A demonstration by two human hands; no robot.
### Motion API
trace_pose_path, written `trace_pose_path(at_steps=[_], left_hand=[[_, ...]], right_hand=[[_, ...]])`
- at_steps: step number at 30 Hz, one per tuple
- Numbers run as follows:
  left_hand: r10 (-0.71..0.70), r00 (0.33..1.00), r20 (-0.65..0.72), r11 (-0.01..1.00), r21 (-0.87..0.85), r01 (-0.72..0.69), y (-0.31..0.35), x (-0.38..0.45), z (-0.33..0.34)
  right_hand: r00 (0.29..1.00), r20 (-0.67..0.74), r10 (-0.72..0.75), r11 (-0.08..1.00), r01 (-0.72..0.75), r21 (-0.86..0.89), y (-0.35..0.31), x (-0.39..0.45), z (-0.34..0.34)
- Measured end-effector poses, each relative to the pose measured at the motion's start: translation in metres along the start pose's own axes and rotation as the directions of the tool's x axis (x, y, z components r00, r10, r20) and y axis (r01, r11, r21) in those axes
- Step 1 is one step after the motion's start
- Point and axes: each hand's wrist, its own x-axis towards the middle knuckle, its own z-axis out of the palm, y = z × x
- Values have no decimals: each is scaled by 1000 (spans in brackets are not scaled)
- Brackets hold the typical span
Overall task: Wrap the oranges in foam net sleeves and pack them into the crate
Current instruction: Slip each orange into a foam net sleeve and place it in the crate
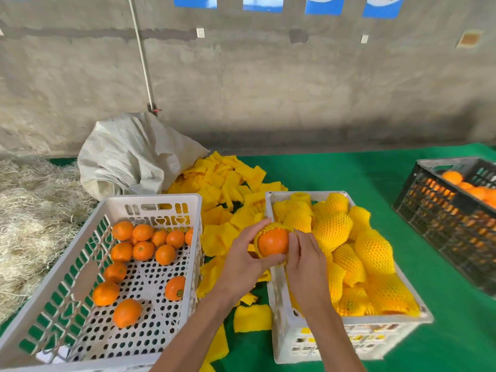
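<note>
Head view: both hands, left hand [243, 257] and right hand [304, 260], curl their fingers round a smooth orange [273, 242] half inside a yellow foam net sleeve [271, 226], above the white perforated crate [349, 327] of wrapped fruit on green felt tabletop [349, 173]; rough concrete wall [268, 76] behind.

I saw both hands meet over the near-left corner of the right white crate [276, 304]. My left hand [243, 257] cupped an orange [273, 242] from the left and below, while my right hand [304, 257] gripped the yellow foam net sleeve [271, 226] half drawn over it. That crate was heaped with wrapped oranges [349, 251]. The left white crate [112, 353] held loose bare oranges [142, 251]. Flat sleeves [228, 183] lay piled on the green worktop [362, 173] between the crates, beside a white sack [128, 154]. A black crate [440, 210] of oranges stood far right
</note>
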Motion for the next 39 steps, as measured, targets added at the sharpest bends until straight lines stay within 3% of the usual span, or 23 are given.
trace_pose_path(at_steps=[10, 15, 18, 21, 25, 31, 34, 39], left_hand=[[-25, 997, 77, 980, -195, 40, 12, 40, 66], [-18, 997, -81, 1000, 12, 19, 16, 74, 91], [86, 985, -146, 987, 150, -64, 20, 99, 104], [197, 962, -191, 950, 278, -139, 22, 131, 113], [255, 960, -113, 898, 396, -192, 12, 170, 127], [173, 957, 233, 814, 513, -272, -26, 195, 131], [136, 972, 191, 831, 512, -217, -36, 191, 127], [211, 975, 72, 861, 459, -220, -25, 188, 98]], right_hand=[[992, -125, -11, 988, -9, -153, 37, 33, -45], [978, -190, -81, 955, 21, -296, 43, 49, -53], [950, -246, -195, 933, 103, -344, 48, 69, -54], [941, -259, -216, 926, 114, -359, 63, 94, -54], [972, -171, -161, 930, 91, -356, 91, 122, -47], [1000, 21, 19, 864, -6, -503, 122, 140, -31], [998, -51, 45, 903, -62, -426, 124, 145, -31], [998, -63, 10, 937, -31, -349, 106, 154, -27]])
